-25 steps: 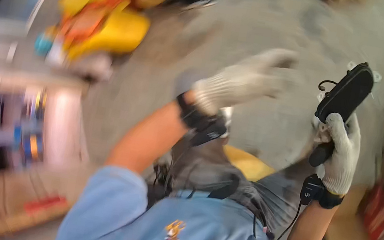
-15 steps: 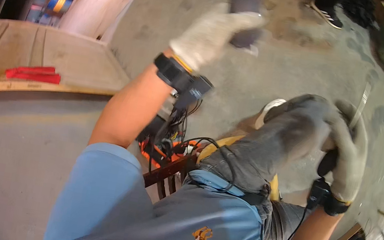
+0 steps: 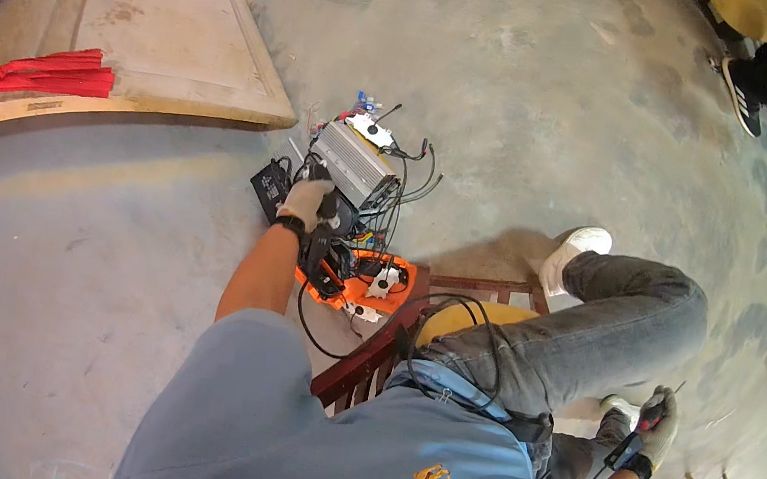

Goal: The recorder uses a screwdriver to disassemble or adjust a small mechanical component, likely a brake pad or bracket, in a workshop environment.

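Left hand (image 3: 307, 200) on controller box (image 3: 353, 163) — gloved

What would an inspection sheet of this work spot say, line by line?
Surface: bare grey concrete floor, stained in patches.
Job's things: a ribbed silver metal box with wires lies on the floor; an orange part beside it.
Clutter: a red cloth on a pale curved panel.
Hands: gloved left hand reaches down onto the dark parts beside the box; gloved right hand holds a red-handled tool by the knee.
Cables: black cables fan from the box; another black cord loops across the lap.
Surroundings: the person sits on a dark wooden frame; another person's shoe at the top right.
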`<control>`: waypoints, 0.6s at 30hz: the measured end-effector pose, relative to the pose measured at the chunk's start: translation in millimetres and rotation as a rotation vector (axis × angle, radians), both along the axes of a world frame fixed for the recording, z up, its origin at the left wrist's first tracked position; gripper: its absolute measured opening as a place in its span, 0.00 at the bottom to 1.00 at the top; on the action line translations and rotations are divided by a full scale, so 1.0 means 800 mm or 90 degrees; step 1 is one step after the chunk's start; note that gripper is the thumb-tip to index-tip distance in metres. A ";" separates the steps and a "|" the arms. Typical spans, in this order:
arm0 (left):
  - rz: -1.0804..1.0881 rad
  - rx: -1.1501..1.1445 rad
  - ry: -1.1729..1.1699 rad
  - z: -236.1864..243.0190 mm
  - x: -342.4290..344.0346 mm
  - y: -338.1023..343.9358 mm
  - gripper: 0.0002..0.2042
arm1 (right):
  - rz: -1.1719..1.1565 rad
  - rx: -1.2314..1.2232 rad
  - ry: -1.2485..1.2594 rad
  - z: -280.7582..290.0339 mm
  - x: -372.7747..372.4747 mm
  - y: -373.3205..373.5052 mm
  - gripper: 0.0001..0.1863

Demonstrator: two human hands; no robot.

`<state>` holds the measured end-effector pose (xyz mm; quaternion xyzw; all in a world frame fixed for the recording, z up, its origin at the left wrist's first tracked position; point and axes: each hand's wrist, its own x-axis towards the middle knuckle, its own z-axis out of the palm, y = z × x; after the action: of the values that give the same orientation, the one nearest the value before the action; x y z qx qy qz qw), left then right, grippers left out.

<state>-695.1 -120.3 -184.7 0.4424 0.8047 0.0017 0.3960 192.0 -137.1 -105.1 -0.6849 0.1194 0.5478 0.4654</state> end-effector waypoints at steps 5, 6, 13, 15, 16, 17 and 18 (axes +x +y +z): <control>0.714 0.002 -0.250 -0.024 -0.008 -0.062 0.11 | 0.125 -0.013 -0.052 0.008 -0.053 0.006 0.12; 0.730 -0.025 -0.220 -0.021 -0.003 -0.066 0.11 | 0.137 -0.016 -0.054 0.009 -0.061 0.009 0.12; 0.770 -0.036 -0.145 0.004 0.014 -0.096 0.09 | 0.165 -0.078 -0.157 0.019 -0.095 0.019 0.15; 0.746 -0.028 -0.127 0.001 0.009 -0.103 0.09 | 0.246 -0.077 -0.140 0.018 -0.095 0.022 0.15; 0.719 -0.039 -0.110 -0.002 0.006 -0.106 0.08 | 0.310 -0.057 -0.116 0.019 -0.094 0.022 0.16; 0.719 -0.022 -0.112 -0.006 0.002 -0.107 0.08 | 0.322 -0.062 -0.141 0.017 -0.093 0.022 0.11; 0.696 -0.032 -0.135 -0.010 -0.003 -0.107 0.09 | 0.362 -0.030 -0.117 0.015 -0.093 0.021 0.11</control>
<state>-697.4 -205.5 -192.8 -0.0516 0.8727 0.2324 0.4263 117.7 -120.7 -93.5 -0.7485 -0.1070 0.5885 0.2863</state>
